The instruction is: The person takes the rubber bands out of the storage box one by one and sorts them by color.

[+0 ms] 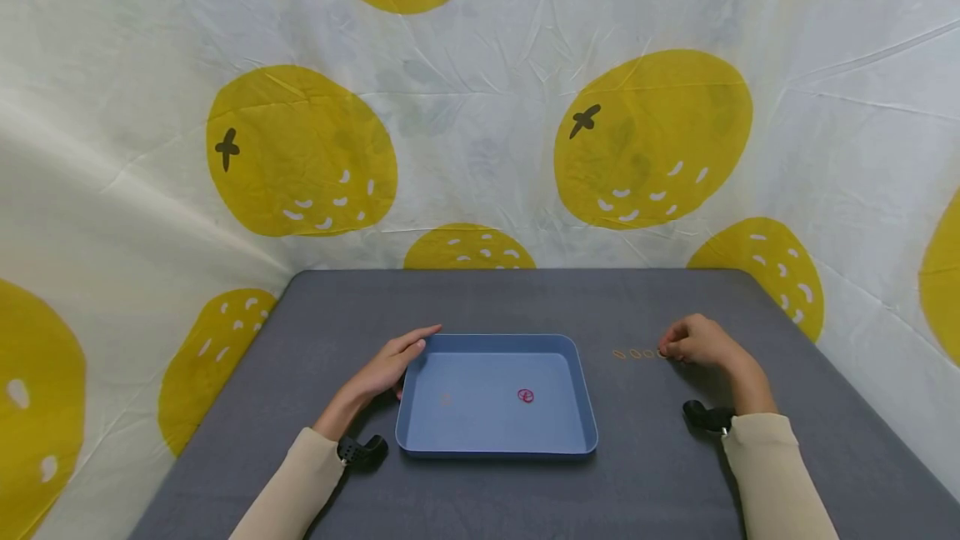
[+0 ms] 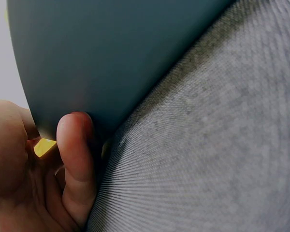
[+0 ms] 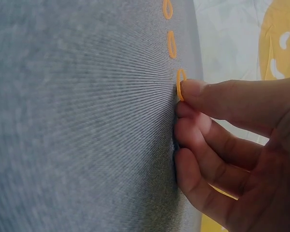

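At the right hand (image 1: 697,341), orange band (image 3: 178,86), thin, looped, oval

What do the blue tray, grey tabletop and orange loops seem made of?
Blue tray: probably plastic, satin, with smooth, one-colour walls.
Grey tabletop: matte woven cloth, it seems, by its fine ribbing.
Orange loops: perhaps rubber, by their thin, uneven ovals; finish unclear.

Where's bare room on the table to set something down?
Free on the table: the strip behind the blue tray up to the back edge, and the patch in front of it, between the sleeves. Crowded: right of the tray, where orange bands line up to the right hand, and its left edge, held by the left hand.
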Tool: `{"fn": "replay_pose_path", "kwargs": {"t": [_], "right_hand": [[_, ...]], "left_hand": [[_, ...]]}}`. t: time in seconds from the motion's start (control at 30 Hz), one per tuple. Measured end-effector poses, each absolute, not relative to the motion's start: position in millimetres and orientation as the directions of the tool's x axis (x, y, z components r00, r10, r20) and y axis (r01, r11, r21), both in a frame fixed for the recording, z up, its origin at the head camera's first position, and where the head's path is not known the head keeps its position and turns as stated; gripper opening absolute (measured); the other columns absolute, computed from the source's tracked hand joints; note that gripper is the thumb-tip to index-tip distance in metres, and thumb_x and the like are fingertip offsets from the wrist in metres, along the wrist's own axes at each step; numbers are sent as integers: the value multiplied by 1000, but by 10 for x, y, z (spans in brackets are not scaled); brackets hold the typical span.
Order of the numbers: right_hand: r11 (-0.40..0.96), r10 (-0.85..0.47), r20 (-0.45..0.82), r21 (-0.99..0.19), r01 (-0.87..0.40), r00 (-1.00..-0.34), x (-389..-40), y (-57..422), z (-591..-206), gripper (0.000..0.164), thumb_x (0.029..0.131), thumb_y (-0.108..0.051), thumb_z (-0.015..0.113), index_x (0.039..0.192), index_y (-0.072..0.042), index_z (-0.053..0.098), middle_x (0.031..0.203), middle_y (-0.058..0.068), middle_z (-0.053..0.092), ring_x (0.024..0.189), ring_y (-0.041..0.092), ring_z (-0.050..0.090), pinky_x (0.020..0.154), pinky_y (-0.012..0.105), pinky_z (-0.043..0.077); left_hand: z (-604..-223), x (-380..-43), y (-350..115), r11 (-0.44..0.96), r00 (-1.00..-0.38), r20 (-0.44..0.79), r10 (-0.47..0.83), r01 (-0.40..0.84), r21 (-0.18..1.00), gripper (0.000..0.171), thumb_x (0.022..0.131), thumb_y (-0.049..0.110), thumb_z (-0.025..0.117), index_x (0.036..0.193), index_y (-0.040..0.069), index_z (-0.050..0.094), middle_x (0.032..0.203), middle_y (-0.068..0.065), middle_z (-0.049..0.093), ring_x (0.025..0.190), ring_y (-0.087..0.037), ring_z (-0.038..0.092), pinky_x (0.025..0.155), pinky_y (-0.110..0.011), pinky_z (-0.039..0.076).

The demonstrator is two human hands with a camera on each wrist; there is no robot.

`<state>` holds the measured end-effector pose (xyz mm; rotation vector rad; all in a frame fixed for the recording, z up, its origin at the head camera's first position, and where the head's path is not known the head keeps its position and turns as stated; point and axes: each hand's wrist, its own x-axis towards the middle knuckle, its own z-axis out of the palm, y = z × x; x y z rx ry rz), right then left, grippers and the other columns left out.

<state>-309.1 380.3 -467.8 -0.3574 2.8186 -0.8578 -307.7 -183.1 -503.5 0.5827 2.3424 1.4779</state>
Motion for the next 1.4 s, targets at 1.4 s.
{"fn": "replay_pose_path", "kwargs": {"t": [1.4], "right_hand": [[827, -279, -47, -519, -215, -959, -3092, 3679, -4524, 10, 91, -9, 71, 93, -3, 78, 80, 1, 72, 69, 12, 56, 61, 28, 46]], "left_hand": [[-5032, -3071, -1830, 367, -868, -37, 495, 170, 915, 47, 114, 33, 37, 160, 27, 40, 163, -17, 38, 46, -18, 52, 43, -36, 52]]}}
